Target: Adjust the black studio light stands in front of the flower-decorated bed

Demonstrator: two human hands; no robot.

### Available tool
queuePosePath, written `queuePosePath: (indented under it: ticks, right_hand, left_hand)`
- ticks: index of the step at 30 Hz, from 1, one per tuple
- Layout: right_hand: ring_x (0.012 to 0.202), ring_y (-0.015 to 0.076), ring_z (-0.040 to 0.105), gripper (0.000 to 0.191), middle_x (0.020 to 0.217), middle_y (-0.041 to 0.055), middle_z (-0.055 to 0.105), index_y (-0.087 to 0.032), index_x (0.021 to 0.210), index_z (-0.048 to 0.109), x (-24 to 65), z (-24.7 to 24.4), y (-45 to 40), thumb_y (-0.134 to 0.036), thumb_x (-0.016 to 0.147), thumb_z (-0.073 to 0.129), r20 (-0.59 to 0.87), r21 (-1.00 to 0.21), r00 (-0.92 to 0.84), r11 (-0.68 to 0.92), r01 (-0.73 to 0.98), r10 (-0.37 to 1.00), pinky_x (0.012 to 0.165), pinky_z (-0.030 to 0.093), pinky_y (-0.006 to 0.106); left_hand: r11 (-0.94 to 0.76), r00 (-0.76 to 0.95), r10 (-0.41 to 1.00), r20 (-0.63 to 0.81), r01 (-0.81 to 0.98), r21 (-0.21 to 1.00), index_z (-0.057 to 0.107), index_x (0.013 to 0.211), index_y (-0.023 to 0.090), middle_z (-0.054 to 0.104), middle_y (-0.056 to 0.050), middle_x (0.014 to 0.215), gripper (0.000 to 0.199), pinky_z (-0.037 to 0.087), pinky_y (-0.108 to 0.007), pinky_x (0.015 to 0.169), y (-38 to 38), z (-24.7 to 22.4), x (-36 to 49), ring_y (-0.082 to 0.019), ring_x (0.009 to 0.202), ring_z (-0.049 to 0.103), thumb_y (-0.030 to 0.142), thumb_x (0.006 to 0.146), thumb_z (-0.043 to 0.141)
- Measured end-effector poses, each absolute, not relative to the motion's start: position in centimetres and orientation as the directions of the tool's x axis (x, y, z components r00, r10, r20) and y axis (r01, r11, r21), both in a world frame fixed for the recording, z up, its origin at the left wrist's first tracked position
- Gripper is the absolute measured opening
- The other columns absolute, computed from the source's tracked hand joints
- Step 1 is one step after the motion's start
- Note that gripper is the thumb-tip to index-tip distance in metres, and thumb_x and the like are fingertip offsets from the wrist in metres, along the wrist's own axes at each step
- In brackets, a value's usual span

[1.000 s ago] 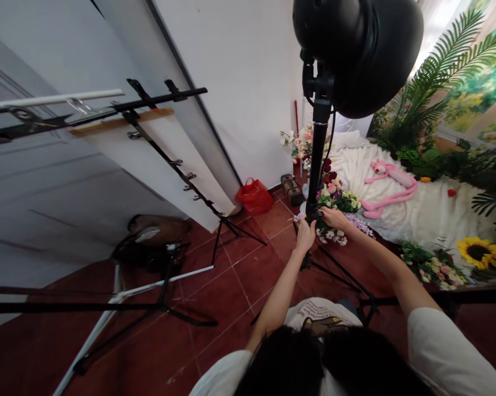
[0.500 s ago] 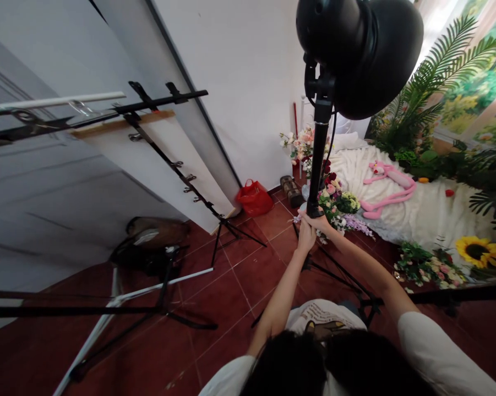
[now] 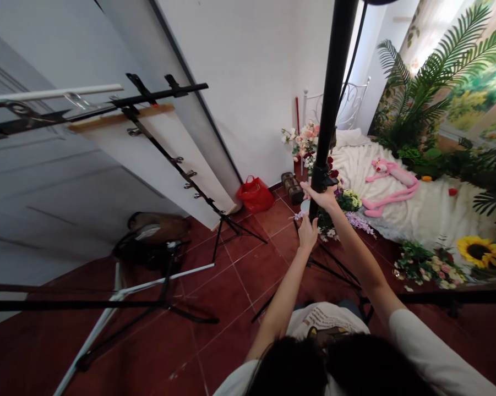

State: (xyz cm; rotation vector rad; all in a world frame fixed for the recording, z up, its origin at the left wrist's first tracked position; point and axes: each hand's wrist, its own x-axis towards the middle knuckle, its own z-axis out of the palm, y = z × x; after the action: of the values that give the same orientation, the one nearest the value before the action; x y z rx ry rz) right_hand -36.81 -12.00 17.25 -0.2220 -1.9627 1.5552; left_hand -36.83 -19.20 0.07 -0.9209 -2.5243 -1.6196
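Note:
A black light stand (image 3: 329, 110) rises in front of me, leaning slightly right toward the top. My left hand (image 3: 308, 232) is closed around its lower pole. Higher up, my right hand (image 3: 325, 198) grips the stand just under a black collar with a knob (image 3: 322, 177), its thumb lying across the pole. A thin black cable (image 3: 352, 52) hangs along the pole's right side. Only the lower rim of the black lamp head (image 3: 380, 1) shows at the top edge. The stand's dark legs (image 3: 334, 268) spread over the floor, partly behind my right forearm.
Left are a backdrop stand with a clipped white sheet (image 3: 198, 181), a white-legged stand (image 3: 169, 281) and a dark bag (image 3: 148, 242). A red bag (image 3: 256, 193) sits by the wall. Right are artificial flowers (image 3: 355, 201), a pink plush toy (image 3: 400, 176) on a white fur cover (image 3: 446, 214), and a sunflower (image 3: 481, 251).
The lamp head has gone up, almost out of view, and more pole shows. My right hand has moved up with the collar, while my left hand stays low; the hands are now apart.

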Motion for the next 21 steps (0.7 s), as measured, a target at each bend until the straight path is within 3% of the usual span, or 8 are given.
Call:
queuePosePath:
  ticks: [5, 7, 9, 11, 16, 21]
  right_hand:
    - [0.062, 0.0129, 0.061, 0.036, 0.058, -0.0017, 0.058, -0.019, 0.064, 0.061, -36.5, 17.3, -11.0, -0.052, 0.075, 0.07, 0.366, -0.923, -0.82, 0.285, -0.259, 0.44, 0.072, 0.054, 0.028]
    - [0.078, 0.0165, 0.065, 0.031, 0.07, -0.0004, 0.064, -0.019, 0.077, 0.066, -35.6, 16.7, -9.3, -0.048, 0.07, 0.075, 0.351, -0.926, -0.871, 0.266, -0.268, 0.344, 0.082, 0.053, 0.031]
    - [0.096, 0.0194, 0.064, 0.039, 0.088, 0.0011, 0.068, -0.02, 0.094, 0.067, -34.5, 15.2, -7.0, -0.044, 0.066, 0.079, 0.306, -0.942, -0.919, 0.222, -0.253, 0.248, 0.092, 0.05, 0.035]
    - [0.104, 0.0195, 0.062, 0.045, 0.102, 0.0021, 0.068, -0.021, 0.104, 0.066, -33.3, 12.8, -5.1, -0.043, 0.067, 0.078, 0.236, -0.965, -0.94, 0.177, -0.196, 0.246, 0.098, 0.048, 0.037]
    - [0.1, 0.0166, 0.063, 0.036, 0.102, 0.0034, 0.068, -0.02, 0.098, 0.069, -31.7, 5.0, -4.3, -0.045, 0.073, 0.072, 0.005, -0.997, -0.947, 0.076, 0.02, 0.321, 0.095, 0.05, 0.034]
    - [0.093, 0.0136, 0.063, 0.038, 0.1, 0.0017, 0.066, -0.021, 0.093, 0.067, -31.7, 1.7, -6.2, -0.05, 0.069, 0.073, -0.083, -0.978, -0.907, -0.207, -0.005, 0.413, 0.085, 0.053, 0.028]
  left_hand:
    - [0.368, -0.847, 0.412, 0.334, 0.491, 0.789, 0.052, 0.123, 0.011, 0.067, -0.019, 0.109, 0.059, 0.049, -0.034, 0.077, -18.7, -0.4, -36.9, -0.028, 0.095, 0.067, 0.057, 0.094, 0.028]
    - [0.386, -0.852, 0.397, 0.342, 0.493, 0.78, 0.053, 0.122, 0.01, 0.067, -0.019, 0.108, 0.059, 0.048, -0.033, 0.075, -18.6, -0.6, -36.9, -0.027, 0.092, 0.068, 0.056, 0.094, 0.028]
    - [0.391, -0.853, 0.391, 0.346, 0.494, 0.776, 0.054, 0.12, 0.011, 0.068, -0.018, 0.106, 0.058, 0.047, -0.032, 0.074, -18.5, -0.9, -37.0, -0.026, 0.09, 0.068, 0.056, 0.095, 0.027]
    - [0.388, -0.85, 0.394, 0.348, 0.498, 0.776, 0.054, 0.118, 0.011, 0.068, -0.017, 0.103, 0.058, 0.047, -0.031, 0.074, -18.5, -1.0, -37.1, -0.025, 0.09, 0.067, 0.057, 0.094, 0.027]
    - [0.376, -0.819, 0.431, 0.378, 0.544, 0.75, 0.055, 0.116, 0.01, 0.068, -0.018, 0.1, 0.06, 0.047, -0.031, 0.073, -18.7, -1.1, -37.7, -0.025, 0.091, 0.066, 0.06, 0.093, 0.029]
    - [0.388, -0.806, 0.458, 0.375, 0.561, 0.731, 0.055, 0.115, 0.011, 0.068, -0.017, 0.099, 0.057, 0.047, -0.031, 0.073, -18.8, -0.9, -37.8, -0.026, 0.092, 0.066, 0.057, 0.094, 0.029]
